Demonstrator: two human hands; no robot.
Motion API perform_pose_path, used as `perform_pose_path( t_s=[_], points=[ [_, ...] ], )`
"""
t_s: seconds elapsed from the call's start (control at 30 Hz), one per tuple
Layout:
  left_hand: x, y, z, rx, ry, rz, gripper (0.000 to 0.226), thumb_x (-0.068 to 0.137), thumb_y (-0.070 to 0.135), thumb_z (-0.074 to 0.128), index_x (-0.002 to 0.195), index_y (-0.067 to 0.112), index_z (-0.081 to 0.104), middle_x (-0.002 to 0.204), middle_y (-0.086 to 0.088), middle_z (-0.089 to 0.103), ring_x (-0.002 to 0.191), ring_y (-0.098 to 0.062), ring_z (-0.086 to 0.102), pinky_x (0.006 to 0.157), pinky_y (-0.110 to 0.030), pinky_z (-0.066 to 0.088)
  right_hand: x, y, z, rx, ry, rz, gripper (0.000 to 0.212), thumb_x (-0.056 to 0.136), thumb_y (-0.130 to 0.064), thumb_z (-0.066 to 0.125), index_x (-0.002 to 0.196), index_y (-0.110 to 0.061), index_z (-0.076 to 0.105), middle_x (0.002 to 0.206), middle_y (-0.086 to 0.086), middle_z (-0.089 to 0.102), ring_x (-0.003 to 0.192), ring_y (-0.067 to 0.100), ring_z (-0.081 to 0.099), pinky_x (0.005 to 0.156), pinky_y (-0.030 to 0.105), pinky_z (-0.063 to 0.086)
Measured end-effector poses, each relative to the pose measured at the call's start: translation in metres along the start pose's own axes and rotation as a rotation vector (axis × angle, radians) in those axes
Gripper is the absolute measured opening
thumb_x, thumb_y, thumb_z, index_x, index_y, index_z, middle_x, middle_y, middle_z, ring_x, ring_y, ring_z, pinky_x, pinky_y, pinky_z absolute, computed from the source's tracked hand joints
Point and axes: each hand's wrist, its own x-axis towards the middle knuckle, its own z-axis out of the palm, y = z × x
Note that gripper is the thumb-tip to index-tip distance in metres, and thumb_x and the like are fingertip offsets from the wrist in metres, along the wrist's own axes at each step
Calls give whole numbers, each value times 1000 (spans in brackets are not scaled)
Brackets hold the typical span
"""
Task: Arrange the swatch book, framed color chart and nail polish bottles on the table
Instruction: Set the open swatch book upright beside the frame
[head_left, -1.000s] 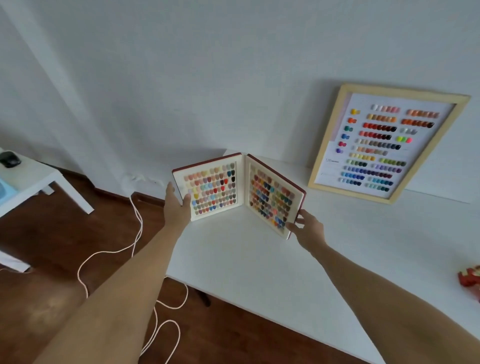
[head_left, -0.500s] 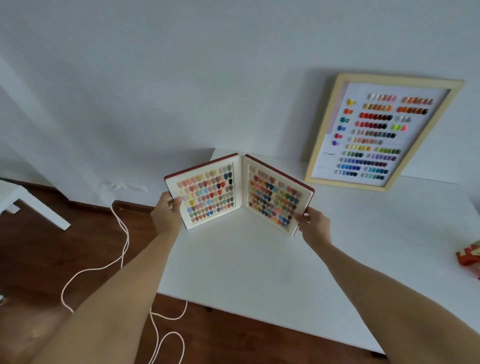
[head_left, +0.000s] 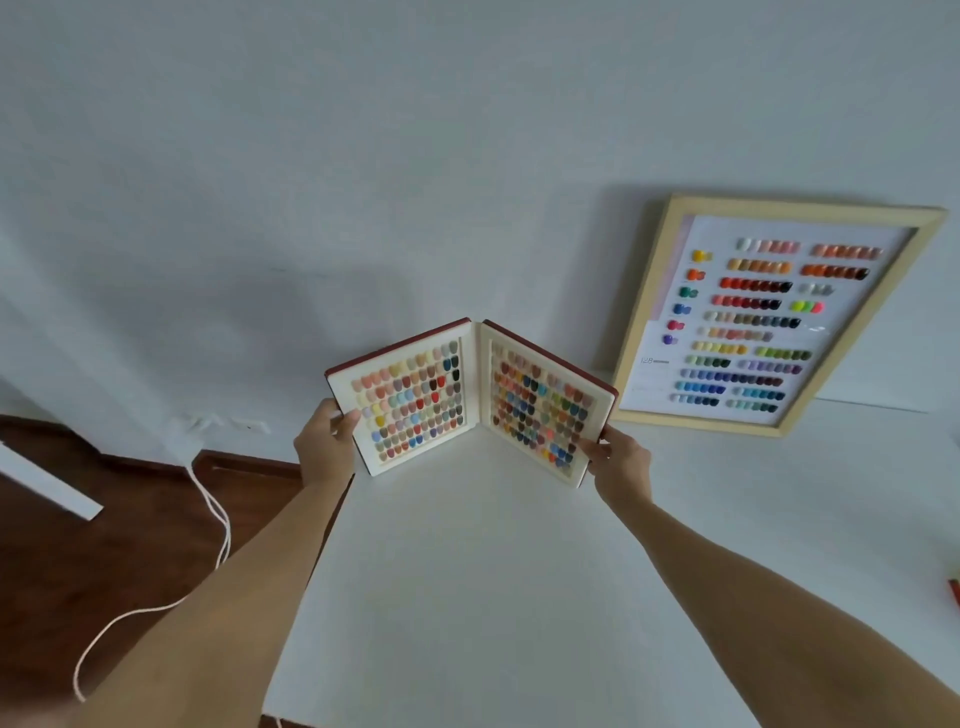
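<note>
While you have the swatch book (head_left: 470, 397) standing open in a V on the white table (head_left: 467, 597), each hand is clamped on one outer edge: your left hand (head_left: 324, 447) grips the outer edge of the left cover with the thumb on the page, and your right hand (head_left: 621, 460) pinches the lower outer corner of the right cover. The book sits between your hands, its spine pointing away from you toward the wall (head_left: 363, 156). The framed color chart (head_left: 769, 317) leans against that wall beyond and to the right of your right hand, close to the right cover but apart from it. No nail polish bottles are visible; only a red sliver (head_left: 955, 597) shows at the far right edge, too cut off to identify. The likely trouble lies on your left: the left cover stands just beside the table's left edge, above the floor (head_left: 104, 545) and a white cord (head_left: 208, 514). If you release with the V too narrow or too wide, the book could fold or splay flat, and a slide leftward would carry it off the edge. Swinging the right cover wider could also nudge the leaning frame and topple it.
</note>
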Motion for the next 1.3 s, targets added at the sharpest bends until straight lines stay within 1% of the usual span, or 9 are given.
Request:
perform_pose_path(
  t_s=[0.13, 0.23, 0.43, 0.6, 0.77, 0.83, 0.93, 1.17, 1.3],
  points=[
    [30, 3, 19, -41, -11, -3, 18, 95, 19, 55, 104, 4, 59, 105, -17, 70, 95, -32, 68, 59, -20, 46, 33, -7, 3, -9, 11, 10, 30, 89, -16, 60, 118, -9, 63, 109, 10, 66, 93, 30, 64, 88, 49, 54],
    [56, 7, 31, -71, -31, 24, 19, 95, 20, 55, 106, 5, 60, 107, -15, 70, 96, -30, 68, 56, -16, 43, 55, -12, 4, -15, 25, 6, 32, 89, -17, 60, 120, -9, 61, 109, 9, 66, 93, 27, 63, 88, 49, 54],
    [108, 18, 57, -105, -83, 66, 21, 95, 20, 55, 109, 5, 60, 107, -14, 71, 95, -29, 68, 58, -15, 43, 95, -26, 12, -45, 77, 24, 28, 89, -18, 60, 116, -8, 62, 114, 10, 66, 100, 32, 65, 84, 47, 55],
    [133, 24, 73, -111, -107, 99, 20, 95, 20, 55, 108, 6, 61, 107, -13, 71, 88, -17, 65, 55, -12, 41, 117, -31, 14, -70, 115, 44, 28, 89, -19, 59, 115, -8, 62, 116, 9, 66, 100, 32, 65, 82, 44, 55],
    [142, 22, 79, -123, -117, 120, 21, 94, 19, 56, 109, 5, 61, 108, -14, 71, 92, -25, 68, 56, -15, 44, 127, -32, 14, -96, 150, 56, 22, 90, -19, 59, 108, -10, 64, 113, 9, 67, 90, 26, 65, 76, 38, 57],
    [144, 21, 79, -132, -129, 127, 21, 94, 20, 57, 109, 5, 61, 108, -15, 71, 94, -28, 69, 58, -18, 47, 128, -33, 16, -93, 157, 57, 24, 89, -19, 59, 111, -10, 63, 114, 9, 67, 94, 27, 66, 75, 36, 57],
    [145, 20, 79, -137, -135, 125, 21, 94, 20, 57, 109, 5, 61, 108, -15, 71, 95, -29, 69, 60, -20, 49, 130, -34, 18, -73, 150, 66, 23, 89, -18, 59, 111, -11, 63, 115, 8, 67, 101, 31, 66, 79, 40, 56],
    [137, 22, 75, -126, -128, 98, 25, 93, 21, 59, 112, 4, 59, 114, -15, 69, 102, -30, 67, 60, -12, 43, 131, -36, 18, -77, 162, 102, 6, 89, -18, 59, 95, -19, 59, 115, 8, 67, 97, 30, 66, 80, 42, 56],
    [133, 22, 72, -129, -159, 83, 32, 93, 24, 58, 119, 6, 56, 119, -15, 67, 107, -30, 66, 62, -9, 43, 126, -36, 15, -130, 177, 128, 15, 89, -19, 60, 103, -13, 62, 114, 8, 66, 89, 25, 64, 77, 38, 56]
  ],
)
